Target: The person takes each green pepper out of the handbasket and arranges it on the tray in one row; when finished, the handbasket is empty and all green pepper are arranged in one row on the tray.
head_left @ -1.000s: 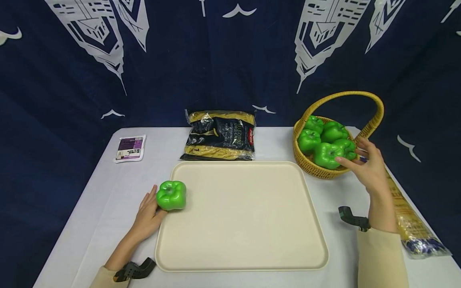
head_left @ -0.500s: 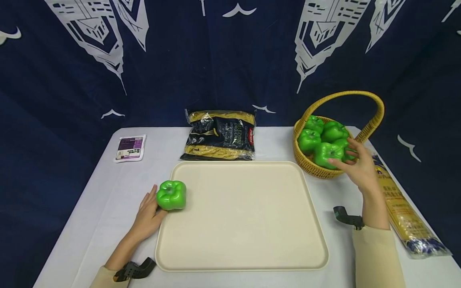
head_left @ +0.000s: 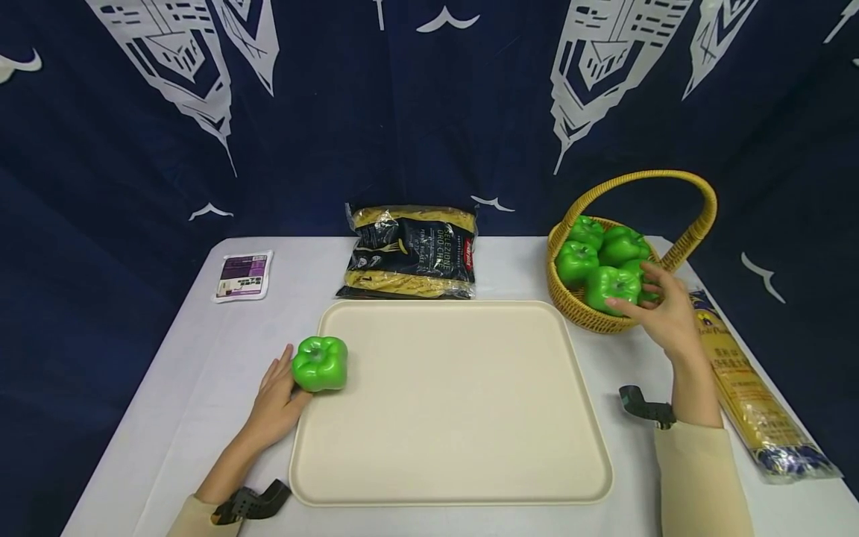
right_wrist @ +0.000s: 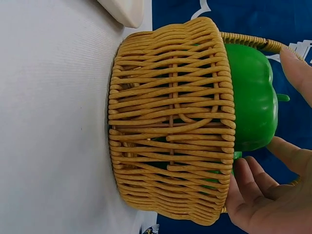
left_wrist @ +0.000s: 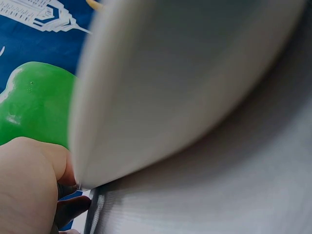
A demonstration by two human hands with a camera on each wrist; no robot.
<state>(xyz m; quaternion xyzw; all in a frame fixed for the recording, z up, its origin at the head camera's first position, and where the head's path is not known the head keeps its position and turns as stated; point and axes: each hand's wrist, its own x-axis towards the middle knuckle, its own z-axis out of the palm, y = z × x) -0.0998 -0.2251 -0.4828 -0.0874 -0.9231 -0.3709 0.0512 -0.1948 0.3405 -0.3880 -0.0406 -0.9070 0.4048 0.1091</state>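
Note:
My left hand [head_left: 277, 406] lies at the tray's left edge, against a green bell pepper [head_left: 320, 364] that sits over the rim. Its fingers look fairly straight; the thumb tip goes out of sight under the pepper. In the left wrist view the pepper [left_wrist: 41, 105] shows just beyond the hand [left_wrist: 27, 183]. My right hand [head_left: 663, 313] reaches over the front right of a wicker basket [head_left: 600, 322] of several green peppers. Thumb and fingers spread around the front pepper [head_left: 607, 289]. In the right wrist view the thumb [right_wrist: 295, 70] stands apart from it, while a fingertip meets its side.
A cream tray [head_left: 450, 403] fills the table's middle. Behind it lies a pasta bag [head_left: 409, 253]. At back left is a small purple-labelled pack [head_left: 243, 277]. A long yellow packet [head_left: 754, 395] lies along the right edge. The basket's tall handle [head_left: 644, 176] arches over the peppers.
My right hand has moved left from beside the handle's base to the front pepper, with its thumb at the pepper's near side. The left hand and its pepper have stayed put.

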